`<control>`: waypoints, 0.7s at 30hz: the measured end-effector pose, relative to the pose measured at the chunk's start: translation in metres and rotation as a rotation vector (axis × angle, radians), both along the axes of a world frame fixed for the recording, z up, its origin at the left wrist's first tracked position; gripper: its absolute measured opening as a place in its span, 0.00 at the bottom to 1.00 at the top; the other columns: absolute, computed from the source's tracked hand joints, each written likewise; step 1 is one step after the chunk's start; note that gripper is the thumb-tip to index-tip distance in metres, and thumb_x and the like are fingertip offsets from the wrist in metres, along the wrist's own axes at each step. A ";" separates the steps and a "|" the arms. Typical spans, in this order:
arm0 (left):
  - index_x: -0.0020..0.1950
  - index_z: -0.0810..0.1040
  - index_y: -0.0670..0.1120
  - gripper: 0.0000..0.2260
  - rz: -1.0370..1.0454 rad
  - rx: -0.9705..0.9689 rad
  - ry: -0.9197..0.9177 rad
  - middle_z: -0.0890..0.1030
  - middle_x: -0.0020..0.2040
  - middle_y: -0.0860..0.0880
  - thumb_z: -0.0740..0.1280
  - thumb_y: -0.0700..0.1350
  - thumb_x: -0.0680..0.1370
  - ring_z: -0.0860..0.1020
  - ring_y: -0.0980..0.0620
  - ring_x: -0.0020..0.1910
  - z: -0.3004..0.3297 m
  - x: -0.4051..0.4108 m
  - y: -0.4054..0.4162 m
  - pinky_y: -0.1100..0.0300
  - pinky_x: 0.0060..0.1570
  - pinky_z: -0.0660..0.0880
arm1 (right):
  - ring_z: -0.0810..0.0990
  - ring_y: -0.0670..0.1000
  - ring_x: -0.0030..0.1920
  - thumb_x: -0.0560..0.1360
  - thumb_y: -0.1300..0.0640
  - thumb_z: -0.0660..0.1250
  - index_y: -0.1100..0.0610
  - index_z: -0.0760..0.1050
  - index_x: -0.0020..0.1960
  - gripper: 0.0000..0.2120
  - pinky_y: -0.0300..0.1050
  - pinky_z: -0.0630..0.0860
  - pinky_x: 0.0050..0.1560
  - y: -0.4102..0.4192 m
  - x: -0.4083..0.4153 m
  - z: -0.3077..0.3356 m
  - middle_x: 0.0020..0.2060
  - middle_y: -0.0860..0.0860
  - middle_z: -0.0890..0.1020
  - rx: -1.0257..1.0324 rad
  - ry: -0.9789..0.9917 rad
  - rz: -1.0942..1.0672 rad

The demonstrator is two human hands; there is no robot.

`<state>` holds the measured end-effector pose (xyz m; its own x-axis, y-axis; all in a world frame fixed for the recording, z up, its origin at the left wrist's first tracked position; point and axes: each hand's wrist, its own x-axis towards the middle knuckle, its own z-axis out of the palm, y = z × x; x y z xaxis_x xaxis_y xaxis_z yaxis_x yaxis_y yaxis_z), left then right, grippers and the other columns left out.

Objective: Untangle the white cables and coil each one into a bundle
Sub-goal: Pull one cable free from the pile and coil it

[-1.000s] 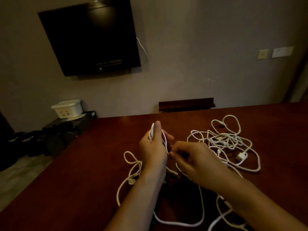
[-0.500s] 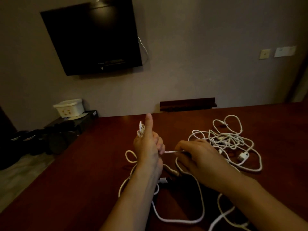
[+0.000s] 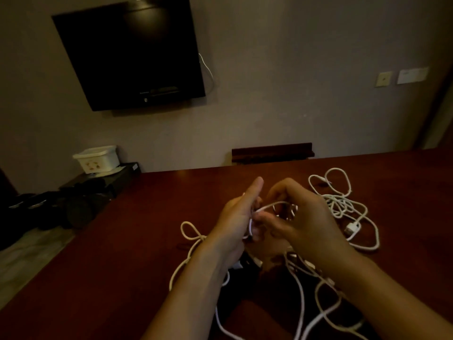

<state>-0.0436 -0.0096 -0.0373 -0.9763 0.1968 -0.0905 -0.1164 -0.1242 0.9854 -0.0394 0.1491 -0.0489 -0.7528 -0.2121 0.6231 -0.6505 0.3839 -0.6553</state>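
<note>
Both hands are raised above the dark red table (image 3: pixel 137 253), close together at frame centre. The left hand (image 3: pixel 235 217) has its thumb extended upward and its fingers curled around several turns of a white cable (image 3: pixel 272 206). A short arc of this cable spans from the left hand across to the right hand (image 3: pixel 301 222). The right hand's fingers are curled, with thumb and fingertips pinching the same cable just beside the left hand. The hands are nearly touching.

Loose cable hangs from the hands to the table. 1 strand forms a small loop (image 3: pixel 188 230) left of the left wrist, then runs toward the near edge. Further strands (image 3: pixel 301 298) pass beneath both forearms, crossing one another over a dark object whose identity cannot be determined.

A separate tangle of white cables (image 3: pixel 343 204) lies on the table to the right of the right hand, well apart from the held cable's coil. A white connector plug (image 3: pixel 353 228) rests at its near side.

Beyond the table, a black wall-mounted screen (image 3: pixel 127 55) hangs on the wall. A white lidded box (image 3: pixel 98 159) sits on a low dark stand at left. 2 wall plates (image 3: pixel 383 79) are mounted at right.
</note>
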 end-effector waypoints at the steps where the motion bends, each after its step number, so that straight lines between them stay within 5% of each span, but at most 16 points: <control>1: 0.41 0.75 0.51 0.22 -0.051 0.024 0.001 0.72 0.31 0.51 0.67 0.69 0.77 0.69 0.54 0.27 0.000 0.001 0.000 0.62 0.29 0.66 | 0.84 0.46 0.42 0.68 0.49 0.80 0.49 0.76 0.50 0.16 0.42 0.83 0.39 0.001 0.000 0.001 0.42 0.42 0.83 -0.059 -0.050 0.007; 8: 0.50 0.71 0.47 0.18 -0.142 -0.064 -0.006 0.68 0.30 0.50 0.66 0.62 0.81 0.63 0.57 0.22 -0.001 0.009 0.005 0.66 0.19 0.60 | 0.85 0.46 0.40 0.71 0.61 0.80 0.49 0.77 0.54 0.17 0.41 0.81 0.36 0.007 -0.007 -0.003 0.43 0.47 0.84 -0.160 -0.195 0.052; 13: 0.45 0.75 0.46 0.15 0.027 0.204 0.029 0.64 0.27 0.51 0.67 0.57 0.80 0.63 0.56 0.20 0.000 0.000 0.002 0.64 0.20 0.61 | 0.86 0.48 0.51 0.80 0.57 0.71 0.48 0.78 0.62 0.12 0.47 0.85 0.49 0.009 -0.013 -0.002 0.50 0.46 0.86 -0.293 -0.394 0.131; 15: 0.44 0.74 0.45 0.15 0.038 0.290 0.039 0.62 0.26 0.51 0.66 0.57 0.80 0.62 0.56 0.20 0.000 -0.003 0.001 0.63 0.20 0.62 | 0.86 0.48 0.48 0.84 0.57 0.65 0.49 0.78 0.60 0.07 0.44 0.84 0.47 0.008 -0.014 -0.003 0.47 0.46 0.86 -0.310 -0.458 0.097; 17: 0.43 0.72 0.46 0.17 0.014 0.256 0.023 0.62 0.26 0.50 0.65 0.58 0.81 0.63 0.55 0.21 0.001 -0.002 0.001 0.62 0.22 0.64 | 0.85 0.50 0.41 0.83 0.57 0.66 0.48 0.80 0.53 0.06 0.42 0.82 0.39 0.006 -0.016 -0.004 0.41 0.50 0.85 -0.323 -0.391 0.014; 21: 0.44 0.71 0.48 0.21 -0.060 0.102 -0.050 0.65 0.29 0.51 0.63 0.66 0.80 0.67 0.54 0.25 -0.001 0.004 0.005 0.60 0.29 0.70 | 0.83 0.51 0.37 0.81 0.54 0.70 0.45 0.80 0.48 0.04 0.54 0.83 0.36 0.010 -0.015 -0.004 0.37 0.48 0.83 -0.204 -0.148 -0.090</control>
